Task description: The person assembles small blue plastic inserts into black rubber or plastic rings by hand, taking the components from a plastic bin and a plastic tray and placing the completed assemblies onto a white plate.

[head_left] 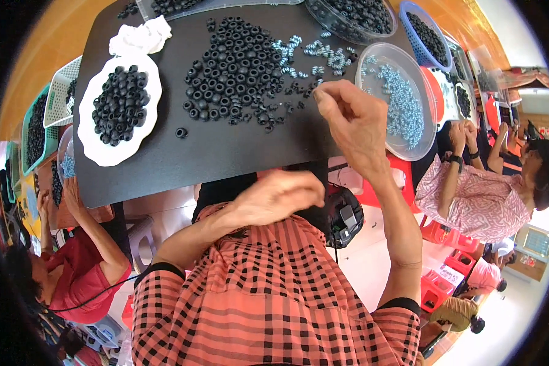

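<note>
A black board (226, 152) lies in front of me. On it is a heap of small black rings (238, 61), with pale blue screws (323, 58) scattered to its right. My right hand (354, 122) hovers over the board's right side, between the heap and a clear round tub (372, 55) of the same screws. Its fingertips are pinched together above loose rings and screws, and whatever is between them is hidden. My left hand (274, 195) rests at the board's near edge with its back toward me. Its fingers curl under, out of sight.
A white oval dish (104, 152) of black rings and a white cloth (141, 35) sit at the board's left. A clear tub (354, 18) and blue basket (430, 36) of rings stand at the far right. Seated people work to the left (79, 268) and right (482, 201).
</note>
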`<state>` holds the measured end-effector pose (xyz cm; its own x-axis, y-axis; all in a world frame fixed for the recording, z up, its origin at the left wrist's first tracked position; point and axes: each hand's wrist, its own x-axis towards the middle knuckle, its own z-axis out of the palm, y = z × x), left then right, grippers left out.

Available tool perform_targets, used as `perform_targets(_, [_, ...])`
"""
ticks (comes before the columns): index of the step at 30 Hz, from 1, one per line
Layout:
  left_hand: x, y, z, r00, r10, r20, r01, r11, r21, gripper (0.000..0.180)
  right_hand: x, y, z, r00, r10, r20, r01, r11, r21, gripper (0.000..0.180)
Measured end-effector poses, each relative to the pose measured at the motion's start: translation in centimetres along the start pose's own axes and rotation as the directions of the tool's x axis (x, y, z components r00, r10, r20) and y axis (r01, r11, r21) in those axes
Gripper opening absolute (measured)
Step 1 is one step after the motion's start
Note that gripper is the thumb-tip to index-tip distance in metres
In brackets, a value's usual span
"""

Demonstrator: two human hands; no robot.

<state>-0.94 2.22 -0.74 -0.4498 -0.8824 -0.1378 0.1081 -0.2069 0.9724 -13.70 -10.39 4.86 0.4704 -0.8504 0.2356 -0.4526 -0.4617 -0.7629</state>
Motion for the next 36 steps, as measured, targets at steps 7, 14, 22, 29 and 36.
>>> perform_targets(7, [2.4,-1.4,1.2,0.997,0.037,-0.070,-0.032,0.997,0.073,0.028,-2.4,2.1,0.7,0.995,0.101,-0.019,-0.097,0.980,0.173,0.010])
perform_targets(14, [-0.2,0.9,0.1,0.998,0.041,-0.049,-0.035,0.993,0.116,0.015,-1.8,2.3,1.9,1.000,-0.004,-0.007,0.004,1.000,0.027,0.015])
perform_targets(22, [-0.4,1.8,-1.6,0.946,0.155,-0.285,-0.142,0.988,0.066,0.012,-0.6,3.1,2.1,0.988,-0.147,-0.036,0.146,0.989,-0.026,0.015])
perform_targets(29, [-0.2,0.9,-2.5,0.921,0.162,-0.354,-0.151,0.987,0.057,0.013,-0.7,3.9,1.5,0.978,-0.190,-0.083,0.185,0.980,-0.074,0.018])
perform_targets(36, [-0.1,0.9,-2.3,0.919,0.169,-0.357,-0.154,0.986,0.070,0.013,-0.8,4.1,1.7,0.981,-0.192,0.007,0.190,0.969,-0.160,0.021])
